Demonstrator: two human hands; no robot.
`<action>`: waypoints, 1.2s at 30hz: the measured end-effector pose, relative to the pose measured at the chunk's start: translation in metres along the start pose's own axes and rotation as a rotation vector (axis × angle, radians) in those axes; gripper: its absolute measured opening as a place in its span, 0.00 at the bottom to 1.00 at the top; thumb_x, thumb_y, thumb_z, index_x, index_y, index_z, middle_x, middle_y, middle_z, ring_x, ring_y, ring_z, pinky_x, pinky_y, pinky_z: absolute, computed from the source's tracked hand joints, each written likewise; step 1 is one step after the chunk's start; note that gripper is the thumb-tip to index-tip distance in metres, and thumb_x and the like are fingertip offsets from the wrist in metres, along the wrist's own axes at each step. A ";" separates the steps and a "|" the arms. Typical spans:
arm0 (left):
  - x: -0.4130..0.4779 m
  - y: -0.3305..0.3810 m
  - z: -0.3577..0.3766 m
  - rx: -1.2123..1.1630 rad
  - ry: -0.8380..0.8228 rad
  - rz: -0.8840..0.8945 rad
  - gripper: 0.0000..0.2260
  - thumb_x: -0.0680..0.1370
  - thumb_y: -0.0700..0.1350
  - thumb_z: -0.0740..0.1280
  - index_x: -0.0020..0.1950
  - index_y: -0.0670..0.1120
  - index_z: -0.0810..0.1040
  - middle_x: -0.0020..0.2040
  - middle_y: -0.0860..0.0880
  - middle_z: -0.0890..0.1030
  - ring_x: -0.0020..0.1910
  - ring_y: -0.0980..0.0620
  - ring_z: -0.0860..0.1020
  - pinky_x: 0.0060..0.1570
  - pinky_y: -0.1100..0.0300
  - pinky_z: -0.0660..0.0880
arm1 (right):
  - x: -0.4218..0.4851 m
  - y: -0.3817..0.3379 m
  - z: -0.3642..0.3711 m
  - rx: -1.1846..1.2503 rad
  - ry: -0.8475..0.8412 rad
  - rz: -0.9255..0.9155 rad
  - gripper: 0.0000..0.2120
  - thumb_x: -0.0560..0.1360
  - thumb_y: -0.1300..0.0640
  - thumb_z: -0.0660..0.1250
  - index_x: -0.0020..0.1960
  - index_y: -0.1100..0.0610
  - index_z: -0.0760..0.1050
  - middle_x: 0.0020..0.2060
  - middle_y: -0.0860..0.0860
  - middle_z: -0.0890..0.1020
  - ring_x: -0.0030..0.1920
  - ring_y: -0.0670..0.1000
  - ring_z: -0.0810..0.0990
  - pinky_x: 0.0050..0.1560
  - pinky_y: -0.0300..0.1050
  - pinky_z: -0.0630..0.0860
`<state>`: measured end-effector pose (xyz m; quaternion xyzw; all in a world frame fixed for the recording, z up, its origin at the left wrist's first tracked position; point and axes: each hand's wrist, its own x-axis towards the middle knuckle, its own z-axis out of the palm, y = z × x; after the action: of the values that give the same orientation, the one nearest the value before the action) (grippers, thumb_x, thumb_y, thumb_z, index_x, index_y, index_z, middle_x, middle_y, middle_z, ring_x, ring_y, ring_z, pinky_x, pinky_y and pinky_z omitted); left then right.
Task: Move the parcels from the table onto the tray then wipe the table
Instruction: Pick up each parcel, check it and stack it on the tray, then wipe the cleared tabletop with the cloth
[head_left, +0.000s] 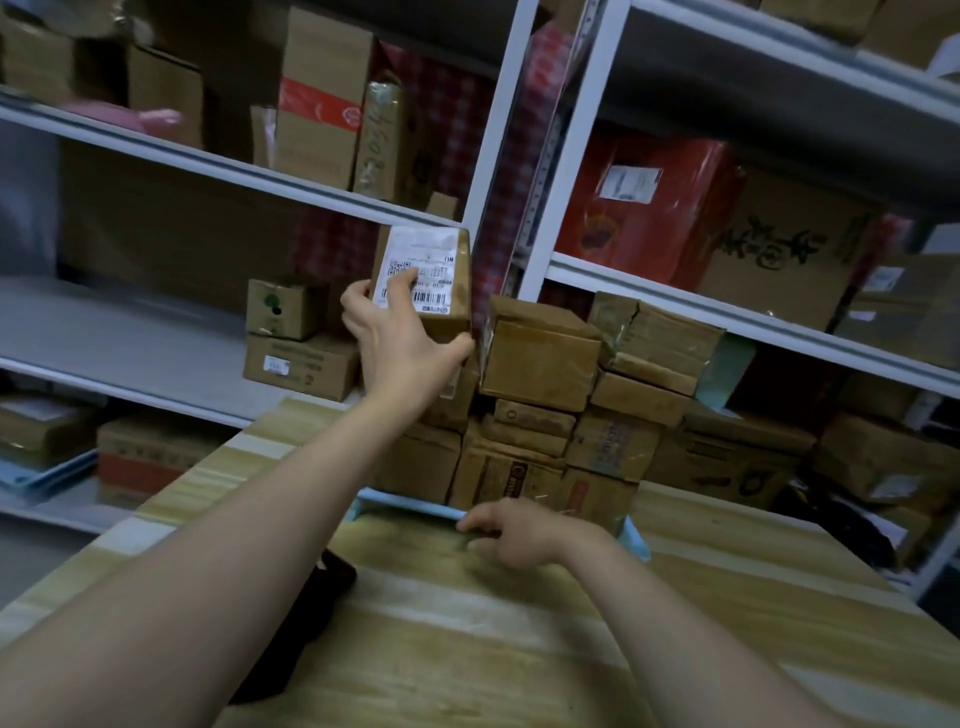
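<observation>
— Bare forearms (234, 545) fill the foreground, stretched out over the wooden bench (519, 649). What lies under the left one?

— A dark object (306, 623), flat on the bench and partly hidden by that arm. It is too blurred to name.

— What is the left hand doing?

— The left hand (400, 332) grips a labelled parcel (447, 260) at the top left of the pile. Its fingers (402, 283) spread over the white shipping label, and the thumb (462, 345) hooks round the lower right corner. The parcel stands upright. Whether its underside touches the box beneath cannot be told, since the hand covers that spot.

— And the other parcels?

— The stacked parcels (540, 358), brown cardboard and several layers high, sit on a light blue tray (410, 506) at the far side of the bench.

— The right hand?

— The right hand (514, 535) holds the tray's near rim, fingers curled over the edge, low in front of the pile.

— Behind all that?

— White metal shelving (498, 156), packed with more cartons and a red package (649, 208).
</observation>
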<state>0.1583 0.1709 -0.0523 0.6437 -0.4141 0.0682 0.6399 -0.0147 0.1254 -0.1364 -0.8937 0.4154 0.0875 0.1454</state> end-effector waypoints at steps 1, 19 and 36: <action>0.007 -0.001 0.009 0.012 -0.007 0.007 0.36 0.66 0.54 0.75 0.70 0.54 0.63 0.71 0.43 0.53 0.70 0.42 0.57 0.61 0.51 0.71 | 0.005 0.004 0.002 -0.002 -0.024 0.008 0.21 0.81 0.49 0.63 0.74 0.45 0.69 0.71 0.47 0.73 0.69 0.51 0.72 0.69 0.49 0.69; 0.024 -0.040 0.049 0.139 -0.138 0.025 0.45 0.75 0.48 0.71 0.79 0.53 0.40 0.80 0.46 0.47 0.78 0.45 0.47 0.75 0.42 0.46 | 0.036 0.011 0.010 0.059 -0.052 -0.013 0.14 0.80 0.48 0.63 0.65 0.46 0.77 0.62 0.47 0.80 0.62 0.50 0.77 0.65 0.46 0.72; -0.030 -0.156 -0.078 0.582 -0.332 -0.524 0.29 0.77 0.56 0.64 0.75 0.52 0.59 0.73 0.39 0.59 0.70 0.35 0.60 0.69 0.42 0.59 | 0.089 -0.172 0.083 -0.082 0.372 -0.360 0.24 0.81 0.50 0.60 0.75 0.58 0.65 0.71 0.59 0.68 0.71 0.62 0.62 0.68 0.51 0.62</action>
<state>0.2708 0.2276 -0.1772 0.8832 -0.2974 -0.0874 0.3519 0.1710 0.1943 -0.2072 -0.9590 0.2654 -0.0888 0.0435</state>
